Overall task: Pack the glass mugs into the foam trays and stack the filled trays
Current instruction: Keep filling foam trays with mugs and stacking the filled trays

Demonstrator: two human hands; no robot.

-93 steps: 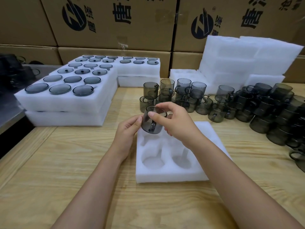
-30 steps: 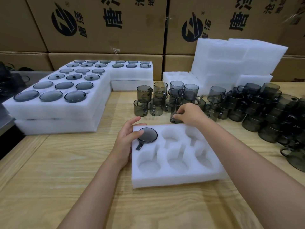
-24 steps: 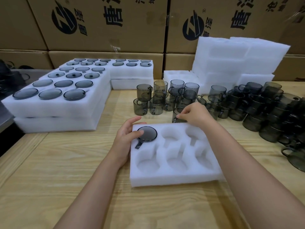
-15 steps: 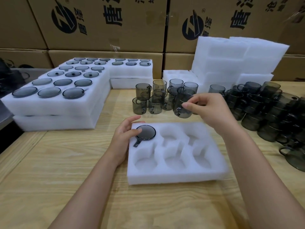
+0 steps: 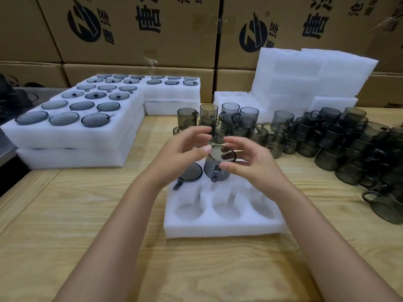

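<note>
Upturned glass mug (image 5: 218, 168) in curled right hand (image 5: 250, 162) above foam tray (image 5: 218, 227), thumb of half-open left hand (image 5: 181, 153) touching.

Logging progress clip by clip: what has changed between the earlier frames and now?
The first mug, earlier held over the empty tray, now sits in its back-left pocket. The right hand took a second mug from the loose mugs and brought it over the back-middle pocket; the left hand left the first mug and rose to meet it. Filled trays and spare foam stayed put.
</note>
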